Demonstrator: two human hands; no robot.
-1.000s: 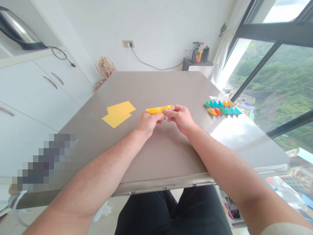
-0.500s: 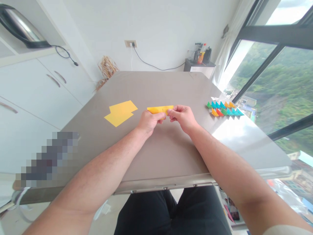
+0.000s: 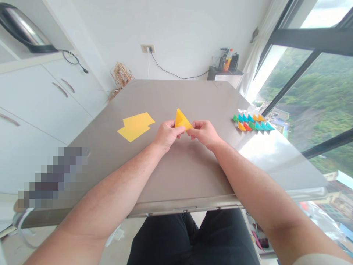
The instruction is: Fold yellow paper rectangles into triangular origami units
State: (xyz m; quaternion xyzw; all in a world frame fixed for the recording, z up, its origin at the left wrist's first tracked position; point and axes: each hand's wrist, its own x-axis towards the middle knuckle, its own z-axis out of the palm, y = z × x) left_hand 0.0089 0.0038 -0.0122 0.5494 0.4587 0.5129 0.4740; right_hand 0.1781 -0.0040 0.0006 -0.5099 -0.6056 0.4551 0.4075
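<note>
A folded piece of yellow paper [image 3: 182, 120] is held up over the middle of the table, with a pointed corner standing at its top. My left hand [image 3: 167, 135] grips its lower left part, the thumb lying across the front. At the lower right edge, my right hand [image 3: 203, 133] pinches the paper between thumb and fingers. Some fingers of both hands are hidden behind it. To the left, flat yellow paper sheets [image 3: 135, 126] lie overlapping on the table.
Two rows of small folded paper boats [image 3: 255, 126] in green, blue, orange and red stand at the table's [image 3: 179, 173] right side. A blurred-out object [image 3: 53, 178] lies at the left edge. The window [image 3: 303, 84] is to the right.
The yellow paper was a flat strip stretched between my hands; now its right part is folded up into a point. My right hand has shifted slightly down along its edge.
</note>
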